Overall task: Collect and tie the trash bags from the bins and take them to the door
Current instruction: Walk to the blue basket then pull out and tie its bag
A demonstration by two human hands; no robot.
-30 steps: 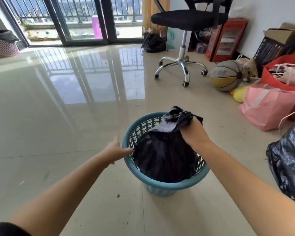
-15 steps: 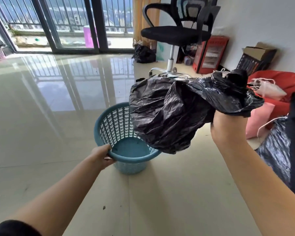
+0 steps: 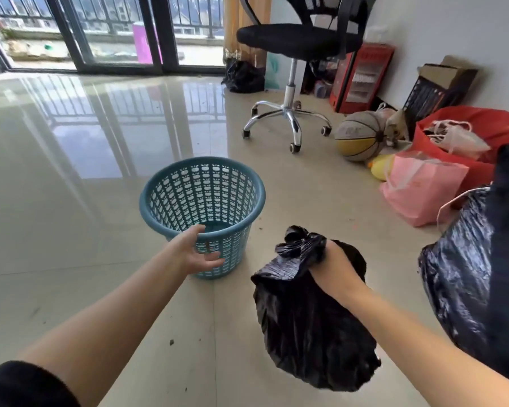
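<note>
While its gathered neck bunches into a crumpled knot, the black plastic trash bag (image 3: 312, 327) hangs as a full, wrinkled, glossy sack above the pale tiled floor (image 3: 71, 201). Its bulk sags toward 6 o'clock from the right hand (image 3: 334, 270), whose grip is closed tight round the neck, with the twisted top poking out at 10 o'clock of the knuckles. At 10 o'clock of the bag stands the teal perforated plastic bin (image 3: 202, 201), upright on the floor and without a liner. The left hand (image 3: 196, 254) reaches to the bin's near rim, its grip relaxed and open, thumb at the rim, fingers spread against the outer wall, holding nothing. A second black plastic sack (image 3: 462, 277) hangs at 3 o'clock.
</note>
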